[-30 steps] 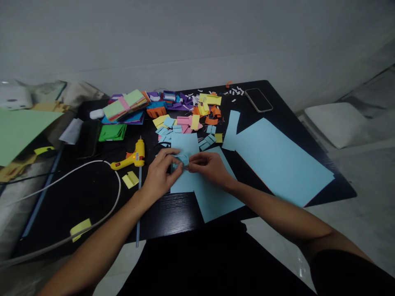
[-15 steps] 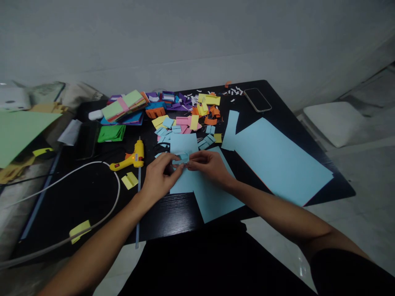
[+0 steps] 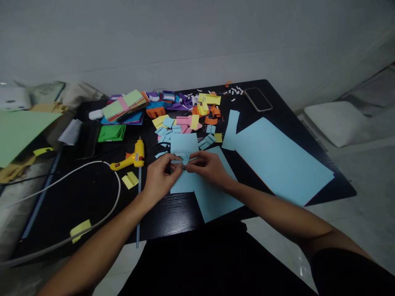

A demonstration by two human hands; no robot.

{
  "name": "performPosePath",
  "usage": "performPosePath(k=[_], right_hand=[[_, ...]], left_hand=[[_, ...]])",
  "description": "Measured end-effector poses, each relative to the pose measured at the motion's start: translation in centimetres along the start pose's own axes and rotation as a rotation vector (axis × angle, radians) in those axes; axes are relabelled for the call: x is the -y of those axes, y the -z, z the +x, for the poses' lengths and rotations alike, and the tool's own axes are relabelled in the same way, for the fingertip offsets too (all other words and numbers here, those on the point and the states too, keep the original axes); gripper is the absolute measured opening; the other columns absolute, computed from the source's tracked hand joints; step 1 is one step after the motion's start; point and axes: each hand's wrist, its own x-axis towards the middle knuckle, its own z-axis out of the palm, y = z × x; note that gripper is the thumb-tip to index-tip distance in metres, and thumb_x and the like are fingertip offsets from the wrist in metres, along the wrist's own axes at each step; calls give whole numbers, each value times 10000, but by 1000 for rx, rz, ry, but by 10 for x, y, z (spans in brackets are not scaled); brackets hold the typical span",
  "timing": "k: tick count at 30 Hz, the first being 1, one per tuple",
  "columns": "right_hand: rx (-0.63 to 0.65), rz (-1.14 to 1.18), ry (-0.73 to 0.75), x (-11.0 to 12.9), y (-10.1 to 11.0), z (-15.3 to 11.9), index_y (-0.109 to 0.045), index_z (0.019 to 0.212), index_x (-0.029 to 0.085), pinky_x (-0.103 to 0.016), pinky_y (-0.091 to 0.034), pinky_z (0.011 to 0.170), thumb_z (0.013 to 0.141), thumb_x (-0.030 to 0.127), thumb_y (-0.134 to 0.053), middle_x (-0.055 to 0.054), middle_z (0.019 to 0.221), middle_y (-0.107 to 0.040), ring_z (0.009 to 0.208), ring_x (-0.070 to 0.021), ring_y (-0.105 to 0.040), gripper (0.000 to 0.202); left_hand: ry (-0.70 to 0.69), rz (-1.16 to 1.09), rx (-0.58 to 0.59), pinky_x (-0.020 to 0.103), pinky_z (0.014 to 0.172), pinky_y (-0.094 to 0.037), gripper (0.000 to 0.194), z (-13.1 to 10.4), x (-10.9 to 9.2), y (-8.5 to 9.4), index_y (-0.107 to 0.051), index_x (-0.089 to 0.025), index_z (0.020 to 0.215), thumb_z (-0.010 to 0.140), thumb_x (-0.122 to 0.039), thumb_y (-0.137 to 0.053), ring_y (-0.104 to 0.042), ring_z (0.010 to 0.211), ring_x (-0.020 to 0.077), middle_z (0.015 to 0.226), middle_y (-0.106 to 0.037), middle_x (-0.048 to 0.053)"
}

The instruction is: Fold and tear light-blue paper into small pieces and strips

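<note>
A small light blue paper piece (image 3: 185, 157) is pinched between my two hands, its lower part hidden by fingertips. My left hand (image 3: 161, 174) is closed on its left side, and my right hand (image 3: 208, 167) is closed on its right side. Under both hands lie light blue sheets (image 3: 216, 201) on the black table (image 3: 168, 213). Folded light blue pieces (image 3: 207, 142) and pink, yellow and orange ones sit just beyond my hands. To the left of my left hand rests a yellow glue gun (image 3: 135, 156) with a small orange light, a clear stick below it.
Large light blue sheets (image 3: 280, 160) and a phone (image 3: 258, 100) lie at the right. At the back left are stacked coloured papers (image 3: 125, 106) and a green bundle (image 3: 111, 132). A white cable (image 3: 119, 187) loops across the left side. White scraps (image 3: 236, 91) lie near the wall.
The small blue piece between my fingertips has changed shape, its open outline now looking more closed or tilted. Both hands stay in nearly the same place.
</note>
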Motion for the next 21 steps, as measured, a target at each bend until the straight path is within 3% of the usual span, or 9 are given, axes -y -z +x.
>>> performPosePath(k=[8,14,21], right_hand=[[-3,42,-20,1,0,-1,-710,942,182,-405,-625,876,639,307,-930,-41,806,-818,812,-235,-800,394],[15,128,-53,2,0,0,-721,906,171,-405,-640,870,614,303,-941,-36,793,-808,789,-225,-797,388],[31,207,-103,3,1,0,-713,898,172,-397,-651,834,605,254,-926,-32,770,-807,757,-222,-795,372]], left_hand=[[-362,169,-5,272,727,-570,132,2,-3,4,-739,-179,1037,972,-166,-625,-679,748,145,846,-724,35],[-502,249,-12,303,801,-589,164,0,3,6,-746,-196,1090,971,-160,-639,-706,882,176,962,-726,68],[-609,370,11,326,756,-582,143,0,5,8,-719,-192,1056,939,-149,-650,-669,865,195,989,-696,82]])
